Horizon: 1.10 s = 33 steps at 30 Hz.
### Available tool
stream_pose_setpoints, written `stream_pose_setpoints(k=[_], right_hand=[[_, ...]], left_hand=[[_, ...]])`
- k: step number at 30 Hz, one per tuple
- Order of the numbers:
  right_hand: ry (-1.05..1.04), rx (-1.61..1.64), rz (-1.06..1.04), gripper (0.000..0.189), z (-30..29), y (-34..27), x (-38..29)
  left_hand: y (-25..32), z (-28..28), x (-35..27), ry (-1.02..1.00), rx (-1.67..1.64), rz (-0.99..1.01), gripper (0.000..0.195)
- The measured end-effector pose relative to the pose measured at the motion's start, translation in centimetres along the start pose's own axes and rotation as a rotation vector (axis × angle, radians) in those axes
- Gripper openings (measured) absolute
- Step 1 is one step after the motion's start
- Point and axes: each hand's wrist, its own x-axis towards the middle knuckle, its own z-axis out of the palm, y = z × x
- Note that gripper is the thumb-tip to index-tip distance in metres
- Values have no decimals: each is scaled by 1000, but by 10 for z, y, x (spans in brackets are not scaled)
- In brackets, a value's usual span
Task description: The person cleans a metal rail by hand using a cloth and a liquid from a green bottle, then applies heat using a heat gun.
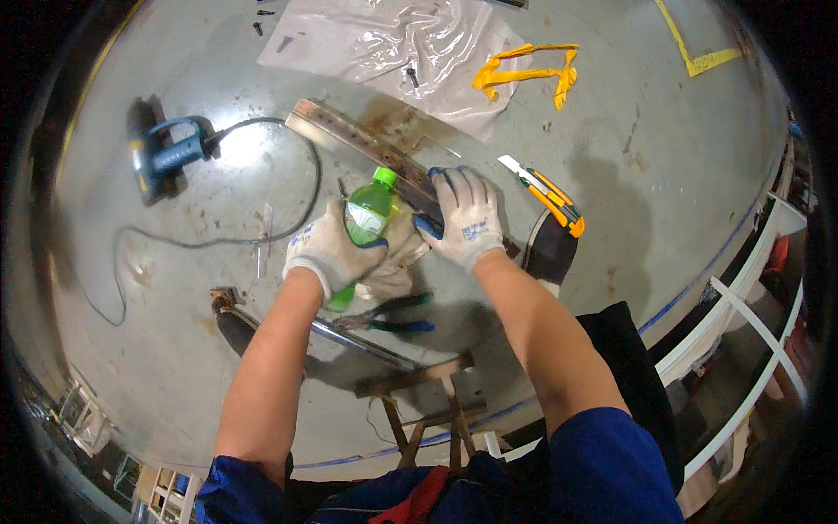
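Observation:
In my left hand, gloved in white with a blue palm coating, is a green plastic bottle with a bright green cap. My right hand, in a matching glove, grips the near end of a rusty metal bar, thumb on one side and fingers on the other. The bar's far end rests on the grey floor, pointing up and left. A crumpled pale cloth lies under and between my hands. Below it are pliers with dark green and blue handles, close to a shiny metal tube.
A utility knife with its blade out lies right of my right hand, by my shoe. At left is a blue corded power tool, its cable looping towards the bar. Ahead lie clear plastic sheeting, a bolt and orange tape strips. A wooden stool stands near me.

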Motion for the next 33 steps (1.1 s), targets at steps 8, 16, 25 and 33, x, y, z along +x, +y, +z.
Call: stream_pose_setpoints(k=[8, 16, 25, 33], right_hand=[[-7, 22, 10, 85, 5, 3, -3], [5, 41, 2, 83, 5, 3, -2], [-41, 16, 22, 87, 0, 1, -2], [-21, 14, 24, 84, 5, 1, -1]], left_hand=[[14, -11, -6, -18, -41, -39, 87], [-24, -30, 24, 162, -204, -50, 64], [10, -11, 4, 10, -228, 34, 76], [-19, -46, 29, 207, -323, -89, 76]])
